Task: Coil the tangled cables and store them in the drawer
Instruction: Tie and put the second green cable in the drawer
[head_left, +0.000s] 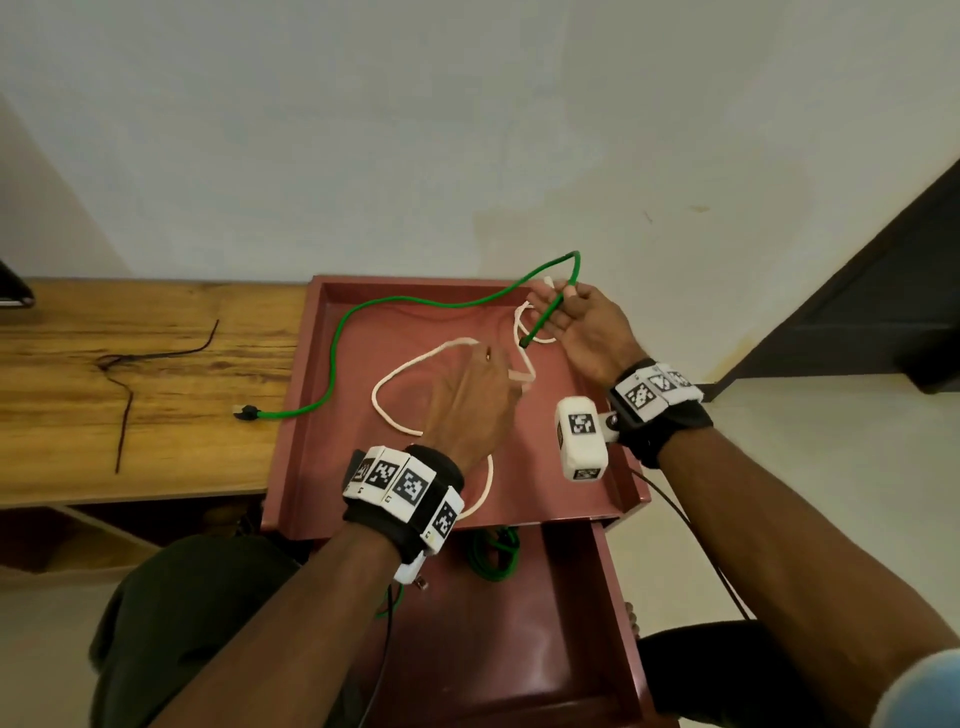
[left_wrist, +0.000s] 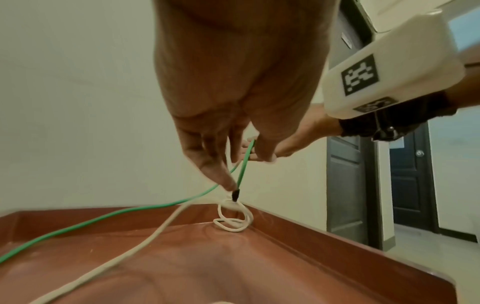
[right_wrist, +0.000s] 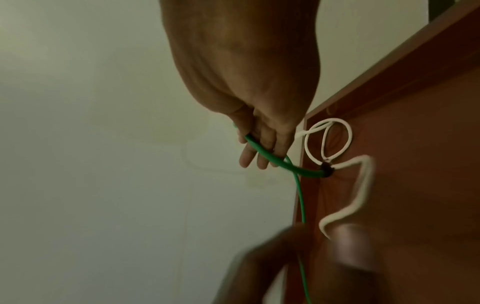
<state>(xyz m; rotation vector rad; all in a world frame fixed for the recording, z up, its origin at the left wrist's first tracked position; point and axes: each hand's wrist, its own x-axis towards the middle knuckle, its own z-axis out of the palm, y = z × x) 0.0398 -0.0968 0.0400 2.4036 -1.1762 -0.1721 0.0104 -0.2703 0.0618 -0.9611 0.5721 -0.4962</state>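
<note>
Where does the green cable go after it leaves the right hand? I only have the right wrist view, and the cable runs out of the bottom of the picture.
Observer: In the head view the green cable snakes left across the red tray and over its left rim. Its black-tipped end lies on the wooden table.
Operator: Is the drawer open?
Observer: Yes. The drawer is pulled out below the tray, and a green coil lies inside it.
Operator: Any other cable outside my view?
Observer: A thin dark cable lies uncoiled on the wooden table, apart from the tray.
</note>
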